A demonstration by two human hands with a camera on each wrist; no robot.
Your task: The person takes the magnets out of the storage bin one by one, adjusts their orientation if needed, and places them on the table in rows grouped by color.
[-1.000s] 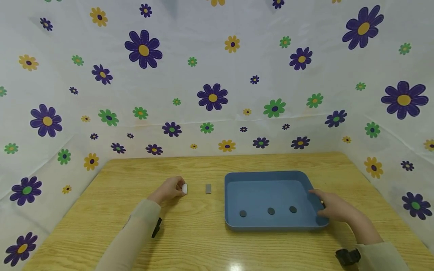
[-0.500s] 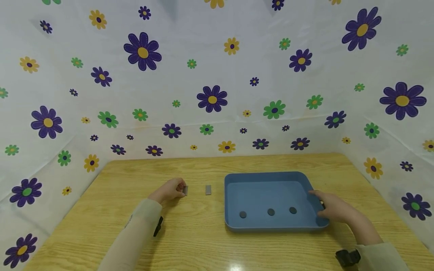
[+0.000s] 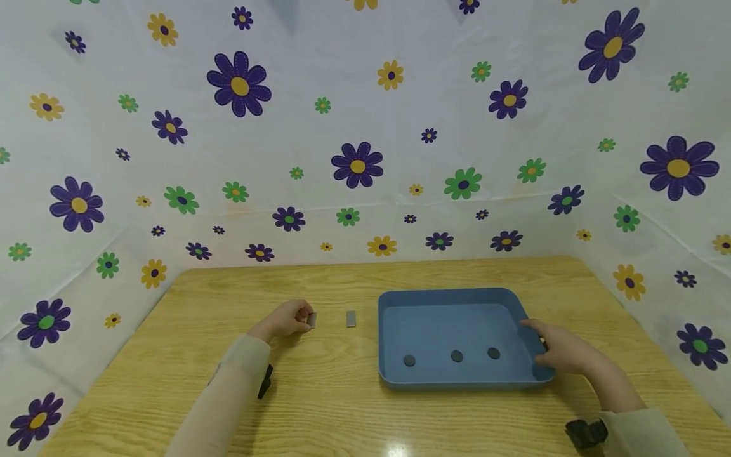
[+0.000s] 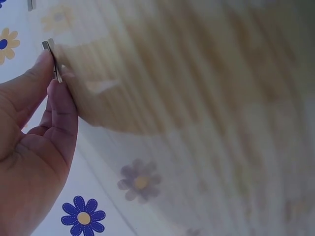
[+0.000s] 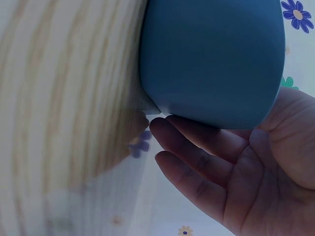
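Observation:
My left hand (image 3: pixel 290 318) pinches a small flat rectangular metal piece (image 3: pixel 311 320) between thumb and fingertips, low over the left part of the table. In the left wrist view the metal piece (image 4: pixel 52 60) shows edge-on, with the thumb on one side and fingertips at its lower end. A matching grey metal piece (image 3: pixel 351 318) lies on the table between that hand and the blue tray (image 3: pixel 445 384). My right hand (image 3: pixel 565 349) grips the tray's right end. Seen from the right wrist, its fingers (image 5: pixel 197 172) reach along the outer side of the tray (image 5: pixel 211 64).
Three dark round discs, left (image 3: pixel 409 360), middle (image 3: pixel 457 356) and right (image 3: pixel 493 353), lie in a row along the tray's near side. The wood-grain table (image 3: pixel 331 412) ends at a white flowered cloth (image 3: pixel 320 139) behind and at both sides.
The pinched metal piece has tilted slightly, its face turning from bright to darker grey. Both hands stay almost in place, and the tray and discs are still.

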